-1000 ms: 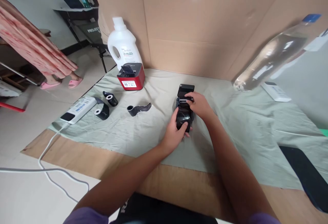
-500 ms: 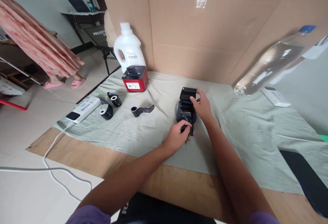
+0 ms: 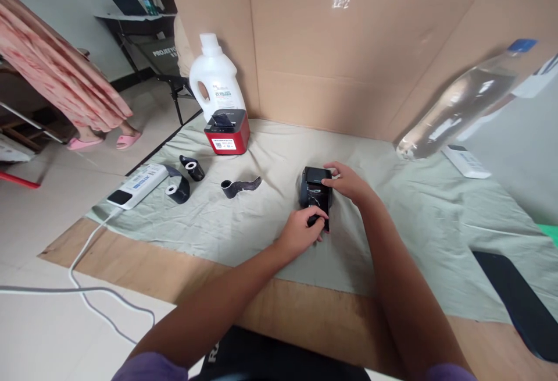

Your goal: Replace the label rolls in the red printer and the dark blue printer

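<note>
A small black printer (image 3: 304, 188) stands on the cloth in front of me, its lid (image 3: 317, 176) folded down over the top. My right hand (image 3: 346, 183) grips that lid at its right edge, thumb on top and fingers behind. From the printer's front a shiny black paper strip (image 3: 319, 198) comes toward me. My left hand (image 3: 304, 231) pinches the strip's near end between thumb and fingers, and covers part of it. To the left lie a curled black paper piece (image 3: 234, 188) and two black paper rolls (image 3: 178, 191) with white cores.
A red printer (image 3: 229, 136) stands before a white detergent bottle (image 3: 217, 78) at the back left. A white power strip (image 3: 138, 186) lies left. A clear bottle (image 3: 462, 107) leans at right; a phone (image 3: 517, 302) lies near the right edge. Cardboard (image 3: 314, 43) walls the back. Another person stands far left.
My right hand has swung the printer's lid down from raised to lying over the top. My left hand keeps hold of the paper strip in nearly the same place.
</note>
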Available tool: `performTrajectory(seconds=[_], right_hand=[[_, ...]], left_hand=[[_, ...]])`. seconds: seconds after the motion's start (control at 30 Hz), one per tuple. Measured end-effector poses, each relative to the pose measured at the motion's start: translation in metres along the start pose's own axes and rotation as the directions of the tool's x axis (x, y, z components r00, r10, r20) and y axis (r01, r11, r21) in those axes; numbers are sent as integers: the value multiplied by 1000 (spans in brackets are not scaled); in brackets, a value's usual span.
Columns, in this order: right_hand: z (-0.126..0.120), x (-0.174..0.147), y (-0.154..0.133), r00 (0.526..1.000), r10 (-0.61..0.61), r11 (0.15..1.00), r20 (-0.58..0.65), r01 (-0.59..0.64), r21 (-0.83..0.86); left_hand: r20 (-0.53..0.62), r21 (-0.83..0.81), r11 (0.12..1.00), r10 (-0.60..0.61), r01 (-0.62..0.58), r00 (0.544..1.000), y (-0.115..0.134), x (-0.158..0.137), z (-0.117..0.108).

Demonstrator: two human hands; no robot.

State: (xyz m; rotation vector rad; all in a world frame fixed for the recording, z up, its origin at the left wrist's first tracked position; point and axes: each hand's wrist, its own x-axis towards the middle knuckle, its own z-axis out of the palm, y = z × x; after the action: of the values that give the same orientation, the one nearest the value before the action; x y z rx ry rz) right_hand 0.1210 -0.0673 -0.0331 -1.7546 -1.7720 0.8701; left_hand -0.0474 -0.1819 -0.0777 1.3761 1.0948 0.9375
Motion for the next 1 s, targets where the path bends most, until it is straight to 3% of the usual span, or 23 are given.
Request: performTrajectory(seconds=[0.23,0.5,0.63,0.73,0.87,1.0], right_hand=[[3,-4,-1,972,200,947,127,-225,231],[4,-10,-2,968,198,939,153,-232,254],[6,-14,0,959,217,907,181,-267,325],[10,-15,1,957,256,888,137,-289,357],[21,-14,9,980,195,918,-37,-169,360],[33,-30,33,961,-37,968,-273,103,230]], left_hand=[[13,8,1000,-8,8,1000,0,1,-1],[31,10,998,54,-54,998,-2,0,-1],[-118,187,971,174,-150,978,10,-2,-13],[-263,354,927,226,-124,938,15,3,-27],[-315,447,890,247,-86,917,7,19,-43],[-226,460,883,219,-95,949,-2,32,-48]])
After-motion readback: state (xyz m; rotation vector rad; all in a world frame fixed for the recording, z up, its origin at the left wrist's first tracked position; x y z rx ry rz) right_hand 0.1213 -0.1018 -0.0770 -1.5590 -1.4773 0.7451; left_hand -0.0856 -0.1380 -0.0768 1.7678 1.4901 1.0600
